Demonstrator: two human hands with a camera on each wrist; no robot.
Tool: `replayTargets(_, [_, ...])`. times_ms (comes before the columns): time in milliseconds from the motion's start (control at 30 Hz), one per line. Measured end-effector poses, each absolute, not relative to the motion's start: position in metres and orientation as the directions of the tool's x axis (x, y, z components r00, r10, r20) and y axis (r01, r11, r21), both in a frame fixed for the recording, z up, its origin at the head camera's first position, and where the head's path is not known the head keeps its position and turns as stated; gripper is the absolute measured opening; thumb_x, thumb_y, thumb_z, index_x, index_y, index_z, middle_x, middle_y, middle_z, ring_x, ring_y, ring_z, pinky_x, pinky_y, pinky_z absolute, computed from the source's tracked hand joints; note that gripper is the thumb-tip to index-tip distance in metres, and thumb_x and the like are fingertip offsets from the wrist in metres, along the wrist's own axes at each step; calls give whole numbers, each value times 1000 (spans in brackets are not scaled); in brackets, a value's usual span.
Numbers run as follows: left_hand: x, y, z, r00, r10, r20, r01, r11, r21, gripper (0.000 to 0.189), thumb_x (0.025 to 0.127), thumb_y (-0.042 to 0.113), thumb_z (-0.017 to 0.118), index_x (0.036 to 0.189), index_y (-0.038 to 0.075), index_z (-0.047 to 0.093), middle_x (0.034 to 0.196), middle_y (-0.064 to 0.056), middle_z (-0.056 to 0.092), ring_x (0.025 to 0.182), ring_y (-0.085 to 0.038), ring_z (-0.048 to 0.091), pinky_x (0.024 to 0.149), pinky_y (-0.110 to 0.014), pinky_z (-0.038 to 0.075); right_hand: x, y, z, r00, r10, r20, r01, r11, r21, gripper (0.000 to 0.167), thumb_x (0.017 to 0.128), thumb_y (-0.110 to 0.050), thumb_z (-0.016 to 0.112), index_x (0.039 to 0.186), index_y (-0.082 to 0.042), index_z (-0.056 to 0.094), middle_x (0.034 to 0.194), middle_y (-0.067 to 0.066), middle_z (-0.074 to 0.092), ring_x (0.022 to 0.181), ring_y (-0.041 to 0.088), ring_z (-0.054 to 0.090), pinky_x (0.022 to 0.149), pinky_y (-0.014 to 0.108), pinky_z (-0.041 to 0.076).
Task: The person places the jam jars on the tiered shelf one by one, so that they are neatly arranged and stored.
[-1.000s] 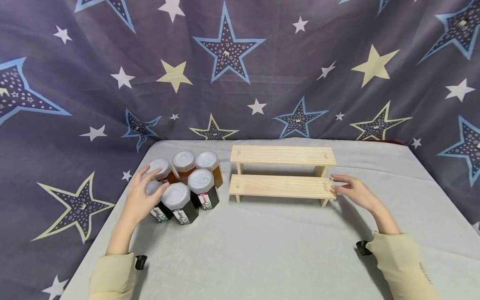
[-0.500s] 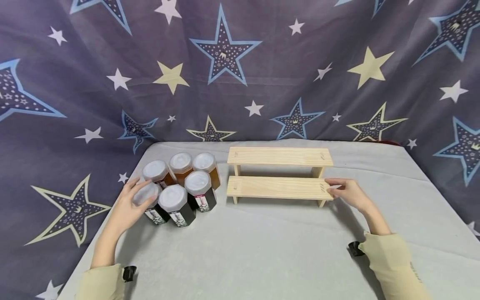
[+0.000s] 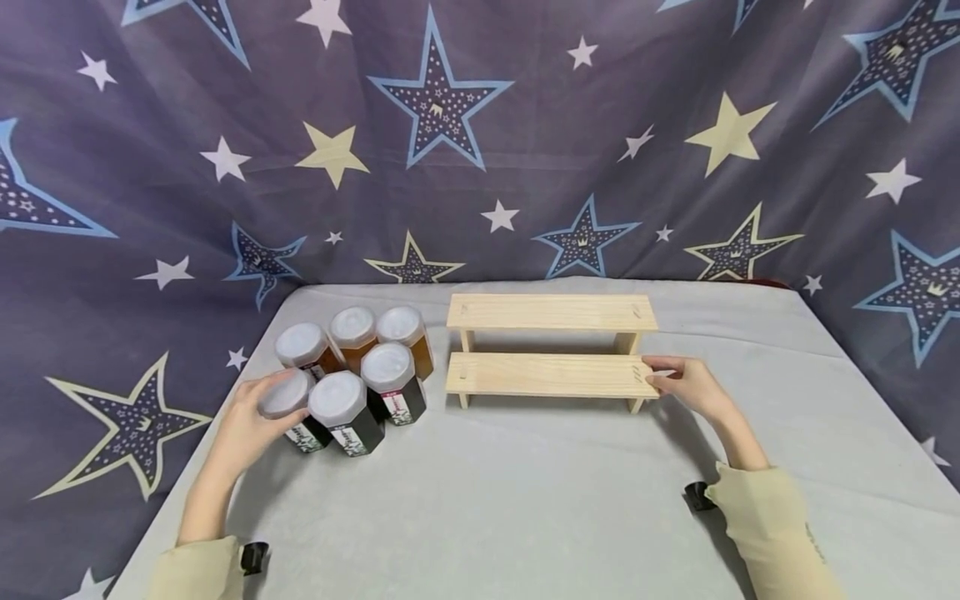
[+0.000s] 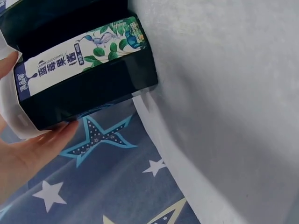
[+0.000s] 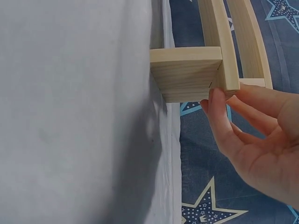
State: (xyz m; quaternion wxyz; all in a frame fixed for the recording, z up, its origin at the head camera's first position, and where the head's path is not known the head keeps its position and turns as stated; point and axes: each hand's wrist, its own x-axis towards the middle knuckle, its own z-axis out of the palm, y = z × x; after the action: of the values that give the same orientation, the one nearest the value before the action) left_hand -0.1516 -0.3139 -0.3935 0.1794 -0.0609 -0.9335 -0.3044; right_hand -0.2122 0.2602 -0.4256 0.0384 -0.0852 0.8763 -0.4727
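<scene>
Head view. Left hand (image 3: 243, 429) at the left side of the table (image 3: 510, 500), thumb and fingers round the white lid (image 3: 281, 398) of a dark jar (image 3: 306, 437); grasp is on the lid. This jar is the near-left one in a cluster of six. A second dark jar (image 3: 356, 433) is just beside it on the right; a third dark jar (image 3: 401, 400), with a red-and-white label, is farther right and a little back. Three amber-brown jars (image 3: 422, 354) form the far row. All six wear white lids.

To the right of the cluster, apart from it: a two-step wooden shelf (image 3: 540, 375), its rear board higher than its front board. Right hand (image 3: 690, 387) is at the right end of the front board, pinching it between thumb and fingers. Pale sleeves (image 3: 772, 525) on both arms, a small black object (image 3: 255, 557) at the left cuff. Behind the table, a purple-grey curtain (image 3: 525, 150) printed with stars.

Left wrist view. Dark jar with faceted sides; its label (image 4: 84, 56) is white with Chinese print, green leaves and blue fruit. Fingers on opposite sides of the lid. Whether the base touches the table is hard to judge from this angle.

Right wrist view. Thumb and fingers on opposite faces of the board end, next to the leg (image 5: 187, 77) of the shelf.
</scene>
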Motion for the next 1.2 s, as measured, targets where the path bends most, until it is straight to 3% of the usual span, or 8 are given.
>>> replayTargets(300, [-154,-314,-394,-903,-21,430,223,831,509,49,63,9,75,110,2,60,98,-20,53,91,-32,49,74,-45,36,-211,260,-427,-985,-172,7,-99,529,-843,37,84,-2,55,118,13,48,106,30,55,63,2,56,62,30,50])
replayTargets(700, [-156,-313,-390,-887,-42,461,218,841,496,48,60,11,76,106,3,63,97,-18,55,91,-37,52,74,-50,39,-211,259,-427,-988,-151,-12,-70,529,-846,38,85,-3,55,118,12,48,105,30,57,64,3,57,63,30,49])
replayTargets(1200, [-151,-309,-359,-861,-129,492,137,873,468,48,63,26,76,107,10,64,100,-18,50,86,-43,50,66,-55,35,-210,259,-427,-989,-151,-4,-78,533,-842,38,85,-3,54,118,12,48,105,30,56,63,3,57,62,30,49])
